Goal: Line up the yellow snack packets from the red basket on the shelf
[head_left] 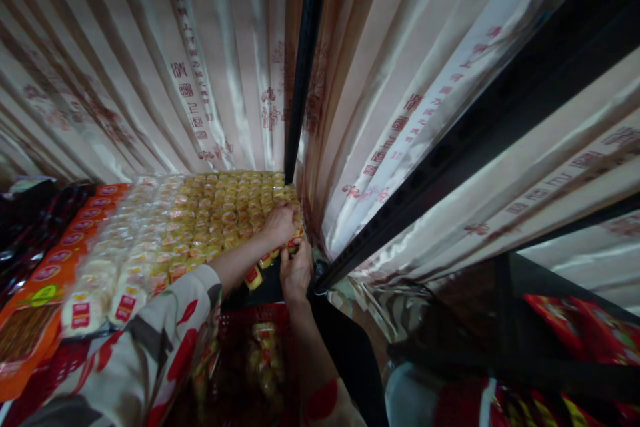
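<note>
Rows of small yellow wrapped snack packets [220, 203] with red labels cover the right end of the shelf. My left hand [280, 223] reaches across them to the back right corner, its fingers curled down on the last row. Just below it, my right hand [297, 270] has thumb and fingers closed around a small yellow packet [294, 241] whose red label shows between the hands. One yellow packet [253, 277] lies at the front of the rows. More yellow packets [267, 353] lie in a red basket [287, 315] beneath my forearms.
White wrapped packets [130, 280] and an orange bag [55, 267] lie left of the yellow ones. A dark upright post [303, 67] stands at the shelf corner, with pale printed curtains [225, 67] behind. Another dark post [425, 167] slants across the right. Red packages [590, 330] lie lower right.
</note>
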`<state>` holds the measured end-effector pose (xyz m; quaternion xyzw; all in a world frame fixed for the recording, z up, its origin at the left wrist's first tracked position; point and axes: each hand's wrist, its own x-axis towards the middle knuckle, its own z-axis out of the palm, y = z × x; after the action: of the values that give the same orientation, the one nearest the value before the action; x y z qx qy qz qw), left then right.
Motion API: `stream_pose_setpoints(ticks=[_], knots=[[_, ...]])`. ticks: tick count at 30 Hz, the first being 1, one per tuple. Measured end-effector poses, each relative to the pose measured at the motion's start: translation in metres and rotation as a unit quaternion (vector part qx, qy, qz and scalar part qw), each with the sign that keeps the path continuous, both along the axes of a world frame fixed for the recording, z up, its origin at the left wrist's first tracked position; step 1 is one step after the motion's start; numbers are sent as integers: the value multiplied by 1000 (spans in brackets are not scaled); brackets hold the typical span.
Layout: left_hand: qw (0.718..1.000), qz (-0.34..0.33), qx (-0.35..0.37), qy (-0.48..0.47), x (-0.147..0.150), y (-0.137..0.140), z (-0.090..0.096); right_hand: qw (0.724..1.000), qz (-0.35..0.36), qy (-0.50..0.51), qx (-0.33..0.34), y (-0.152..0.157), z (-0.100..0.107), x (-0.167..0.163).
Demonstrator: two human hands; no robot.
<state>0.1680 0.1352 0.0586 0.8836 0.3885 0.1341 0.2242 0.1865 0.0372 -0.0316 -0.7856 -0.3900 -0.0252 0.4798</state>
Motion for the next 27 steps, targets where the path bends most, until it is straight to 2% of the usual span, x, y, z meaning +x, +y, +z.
stream_pose_setpoints(ticks=[5, 8, 13, 17, 23, 27], knots=[[996, 35, -51, -63, 4, 6, 2, 1000, -9, 2, 4, -7, 2, -3], [997, 17, -12, -72, 0, 10, 6, 1000, 2, 20, 5, -18, 3, -9], [996, -64, 67, 4, -4, 7, 6, 1000, 2, 15, 0, -25, 2, -15], [995, -64, 78, 15, -2, 3, 0, 1000, -16, 11, -6, -17, 1, -10], [989, -57, 133, 10, 1, 8, -4, 999, -32, -6, -23, -8, 4, -2], [994, -39, 104, 9, 4, 9, -5, 999, -28, -20, -34, -3, 6, 0]])
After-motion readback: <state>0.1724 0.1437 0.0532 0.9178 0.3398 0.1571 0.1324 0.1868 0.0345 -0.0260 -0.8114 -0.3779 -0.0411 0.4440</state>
